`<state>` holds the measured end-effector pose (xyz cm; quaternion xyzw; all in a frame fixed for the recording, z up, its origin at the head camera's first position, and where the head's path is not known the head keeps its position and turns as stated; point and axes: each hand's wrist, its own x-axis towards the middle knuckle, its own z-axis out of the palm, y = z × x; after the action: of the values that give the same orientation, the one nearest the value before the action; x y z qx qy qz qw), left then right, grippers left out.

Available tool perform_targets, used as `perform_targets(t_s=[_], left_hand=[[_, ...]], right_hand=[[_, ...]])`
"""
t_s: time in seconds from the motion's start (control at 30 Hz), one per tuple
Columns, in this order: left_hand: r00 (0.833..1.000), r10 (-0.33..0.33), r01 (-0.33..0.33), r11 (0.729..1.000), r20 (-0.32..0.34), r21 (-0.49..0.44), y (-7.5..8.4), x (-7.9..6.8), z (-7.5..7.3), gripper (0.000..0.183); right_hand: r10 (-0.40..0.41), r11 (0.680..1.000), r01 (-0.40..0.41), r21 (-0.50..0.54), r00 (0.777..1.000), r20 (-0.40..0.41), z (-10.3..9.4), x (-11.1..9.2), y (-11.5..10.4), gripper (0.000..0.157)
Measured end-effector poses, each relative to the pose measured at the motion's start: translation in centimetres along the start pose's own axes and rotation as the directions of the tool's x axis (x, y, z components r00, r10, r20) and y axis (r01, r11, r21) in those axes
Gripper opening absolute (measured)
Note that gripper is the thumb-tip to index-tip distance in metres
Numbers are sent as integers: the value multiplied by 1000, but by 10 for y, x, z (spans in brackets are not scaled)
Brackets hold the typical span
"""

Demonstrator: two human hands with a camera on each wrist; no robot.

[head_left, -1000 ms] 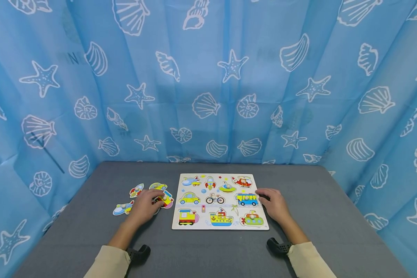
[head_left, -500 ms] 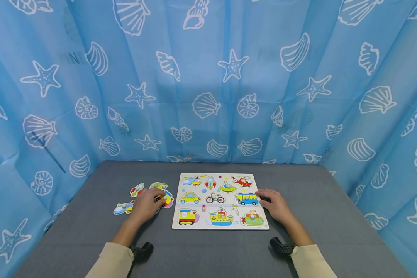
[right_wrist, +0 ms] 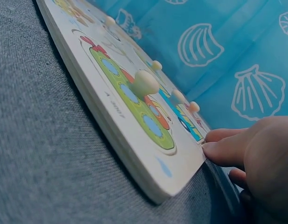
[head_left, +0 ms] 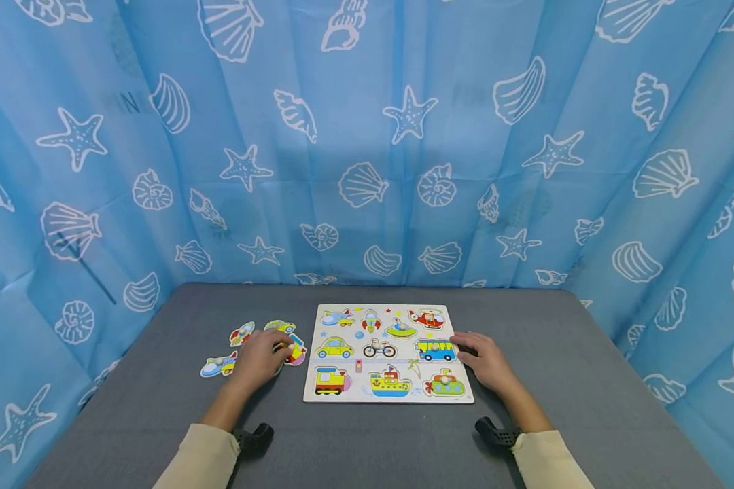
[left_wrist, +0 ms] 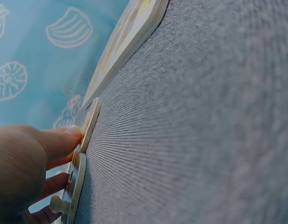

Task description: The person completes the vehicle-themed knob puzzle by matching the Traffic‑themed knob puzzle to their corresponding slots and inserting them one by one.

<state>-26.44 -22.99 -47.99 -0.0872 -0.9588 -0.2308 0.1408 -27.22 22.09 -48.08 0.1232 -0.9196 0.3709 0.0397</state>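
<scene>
Two hands at work here, and the left hand (head_left: 258, 360) has thumb and finger pinched on the train piece (head_left: 298, 354), which lies on the grey table (head_left: 367, 441) just left of the puzzle board (head_left: 359, 394), with the car piece (head_left: 279, 327), rocket piece (head_left: 240, 334) and plane piece (head_left: 217, 365) close around! Across the way, the right hand (head_left: 482, 360), fingers relaxed, rests thumb and fingertips against the board's right edge, right beside the bus (head_left: 435, 350)!

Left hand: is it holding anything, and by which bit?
The bare left hand seems to pinch the flat, multicoloured wooden train piece by its small, pale, round knob.
</scene>
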Motion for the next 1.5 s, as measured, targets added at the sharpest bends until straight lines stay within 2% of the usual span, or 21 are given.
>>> perform_targets(t_s=[0.27, 0.5, 0.67, 0.97, 1.17, 1.33, 1.5], left_hand=[[999, -33, 33, 999, -7, -21, 0, 0, 3, 12], [997, -72, 72, 997, 3, -16, 6, -5, 2, 14], [999, -45, 45, 999, -13, -28, 15, -8, 0, 13], [1000, 7, -7, 1000, 0, -25, 33, -16, -1, 13], [999, 39, -39, 999, 30, -4, 41, -22, 0, 12], [996, 83, -83, 997, 17, -7, 47, -26, 2, 12], [996, 86, -86, 996, 25, -24, 51, -29, 7, 12]], right_hand=[[-6, 1000, 6, -5, 1000, -4, 0, -1, 0, 34], [-20, 1000, 20, 3, 1000, 5, -1, -1, -1, 35], [-25, 1000, 25, 10, 1000, 3, -2, 0, -1, 35], [-6, 1000, 6, -8, 1000, 4, 0, 0, 0, 35], [2, 1000, -2, -9, 1000, 1, 1, 0, 0, 35], [3, 1000, -3, -8, 1000, 3, 0, 0, 0, 35], [0, 1000, 0, -8, 1000, 2, 0, -1, 0, 35]])
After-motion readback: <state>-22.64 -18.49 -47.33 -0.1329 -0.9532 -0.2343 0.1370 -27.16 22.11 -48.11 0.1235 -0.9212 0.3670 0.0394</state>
